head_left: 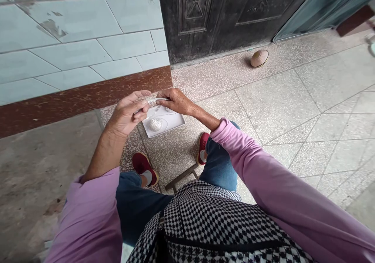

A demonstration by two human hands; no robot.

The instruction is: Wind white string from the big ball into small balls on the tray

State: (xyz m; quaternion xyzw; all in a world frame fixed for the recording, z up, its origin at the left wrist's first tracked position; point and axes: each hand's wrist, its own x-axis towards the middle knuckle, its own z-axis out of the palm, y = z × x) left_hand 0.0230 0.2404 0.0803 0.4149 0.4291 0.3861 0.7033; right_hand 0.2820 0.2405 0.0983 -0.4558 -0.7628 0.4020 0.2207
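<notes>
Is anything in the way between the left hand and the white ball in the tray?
I see nothing between the left hand and the white ball, which sits uncovered in the white tray. The hand does hold something thin and white.

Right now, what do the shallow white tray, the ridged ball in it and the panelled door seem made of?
Shallow white tray: probably cardboard or plastic, matte, judging by its thin walls and even surface.
Ridged ball: perhaps wound thread, faintly shiny, with fine lines curving round it.
Panelled door: metal or wood, dull and scuffed; raised mouldings suit either.
</notes>
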